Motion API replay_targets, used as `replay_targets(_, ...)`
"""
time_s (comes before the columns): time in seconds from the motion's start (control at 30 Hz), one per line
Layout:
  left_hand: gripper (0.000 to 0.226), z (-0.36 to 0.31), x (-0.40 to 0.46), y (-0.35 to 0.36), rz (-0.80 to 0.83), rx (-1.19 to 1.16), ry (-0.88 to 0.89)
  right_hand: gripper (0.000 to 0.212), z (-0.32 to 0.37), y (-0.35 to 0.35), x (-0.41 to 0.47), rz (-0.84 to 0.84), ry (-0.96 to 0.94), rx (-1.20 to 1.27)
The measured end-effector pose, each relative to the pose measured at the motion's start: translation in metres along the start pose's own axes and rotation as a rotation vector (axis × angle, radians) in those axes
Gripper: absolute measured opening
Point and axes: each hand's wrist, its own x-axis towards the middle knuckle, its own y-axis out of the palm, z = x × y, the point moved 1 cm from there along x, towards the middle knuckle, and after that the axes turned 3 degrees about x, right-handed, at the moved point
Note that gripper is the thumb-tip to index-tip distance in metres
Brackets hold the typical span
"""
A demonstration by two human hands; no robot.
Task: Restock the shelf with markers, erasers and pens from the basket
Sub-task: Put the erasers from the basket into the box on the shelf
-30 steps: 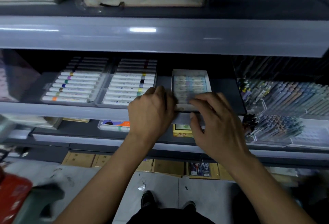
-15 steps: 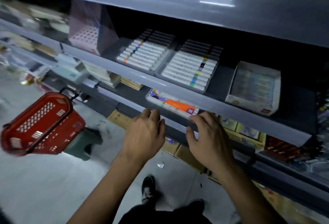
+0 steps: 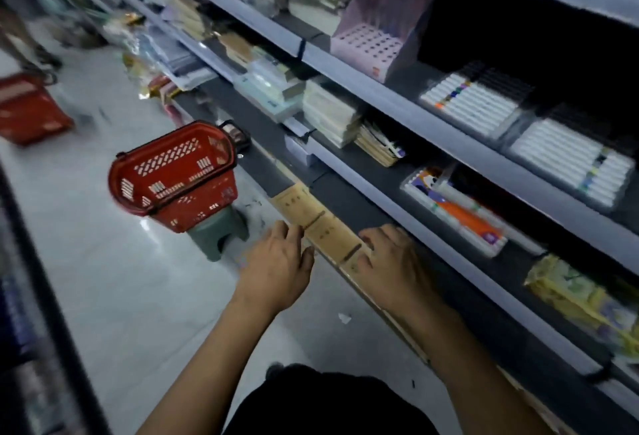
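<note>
— Hands: our left hand [image 3: 276,261] and right hand [image 3: 394,261] hang empty, fingers loose, beside the shelf [image 3: 397,192] edge.
— Basket [image 3: 173,175] sits on a stool [image 3: 221,237], open floor [image 3: 121,296] between; contents blurred.

hands [image 3: 332,261] off eraser box, lowered; basket [image 3: 173,175] nearer

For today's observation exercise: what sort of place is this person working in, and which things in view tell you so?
Most likely a stationery shop aisle: long tiered shelves carry trays of markers and stacked paper pads, and a red shopping basket sits on a stool in the aisle.
</note>
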Motion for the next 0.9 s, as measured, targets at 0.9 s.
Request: replay_targets(0.9, 0.033, 0.313, 0.047, -0.039, 0.024, 0.072, -0.643, 0.035, 0.258, 0.191, 0.259, 0.390, -0.521, -0.002)
